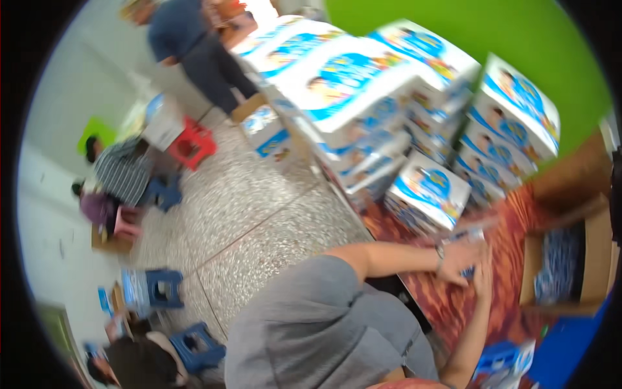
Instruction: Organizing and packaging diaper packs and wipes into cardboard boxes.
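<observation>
My left hand [459, 260] and my right hand [482, 275] meet over a table with a red-and-orange patterned cover [447, 295]. The fingers of both look closed around something small with a bit of blue showing, mostly hidden and blurred, so I cannot make out its kind. A band circles my left wrist. Just beyond the left hand lies a small clear-and-blue piece of packaging [472, 235]. Near it sits a white-and-blue printed package [429, 193]. An open cardboard box [531, 269] holding several blue-and-white packets [560, 266] stands to the right.
Tall stacks of white-and-blue packages [350, 84] fill the far side, with another stack [508, 123] by the green wall. A blue plastic basket [497, 358] is at lower right. On the left, several people sit near blue stools [197, 347]; one person [188, 45] stands bending.
</observation>
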`<state>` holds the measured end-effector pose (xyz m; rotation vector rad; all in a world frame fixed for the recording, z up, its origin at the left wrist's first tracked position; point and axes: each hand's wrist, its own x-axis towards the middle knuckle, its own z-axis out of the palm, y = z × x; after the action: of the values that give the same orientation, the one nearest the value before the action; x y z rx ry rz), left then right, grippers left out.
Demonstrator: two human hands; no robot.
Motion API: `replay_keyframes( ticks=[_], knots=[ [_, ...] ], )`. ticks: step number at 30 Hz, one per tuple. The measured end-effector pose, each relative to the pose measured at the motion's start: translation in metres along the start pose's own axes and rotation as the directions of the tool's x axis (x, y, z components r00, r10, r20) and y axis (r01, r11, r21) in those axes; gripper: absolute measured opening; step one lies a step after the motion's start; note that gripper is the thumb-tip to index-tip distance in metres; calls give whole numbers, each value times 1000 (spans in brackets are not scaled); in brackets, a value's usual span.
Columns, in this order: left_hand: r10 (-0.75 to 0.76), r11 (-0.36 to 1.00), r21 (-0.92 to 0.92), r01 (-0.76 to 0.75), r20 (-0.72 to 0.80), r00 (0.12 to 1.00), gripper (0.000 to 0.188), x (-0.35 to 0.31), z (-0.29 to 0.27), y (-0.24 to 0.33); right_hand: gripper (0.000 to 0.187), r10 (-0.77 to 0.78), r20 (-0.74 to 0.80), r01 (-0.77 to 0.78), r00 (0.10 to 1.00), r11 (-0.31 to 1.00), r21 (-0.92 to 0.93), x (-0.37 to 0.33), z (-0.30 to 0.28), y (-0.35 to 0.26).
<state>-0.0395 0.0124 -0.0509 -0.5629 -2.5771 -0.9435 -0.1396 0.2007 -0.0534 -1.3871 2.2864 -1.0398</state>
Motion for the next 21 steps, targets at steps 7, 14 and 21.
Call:
replay_keyframes(
  ticks=[7,14,21],
  knots=[
    [187,979,62,-196,126,974,98,-5,3,-7,45,298,-212,-306,931,952,-8,-31,16,-50],
    [510,856,-13,-517,185,840,97,-4,3,-10,42,342,-299,-375,891,925,-61,-92,36,-100],
    [559,752,50,-657,480,676,111,3,-25,4,49,697,46,-510,716,476,716,-88,-35,-50]
  ],
)
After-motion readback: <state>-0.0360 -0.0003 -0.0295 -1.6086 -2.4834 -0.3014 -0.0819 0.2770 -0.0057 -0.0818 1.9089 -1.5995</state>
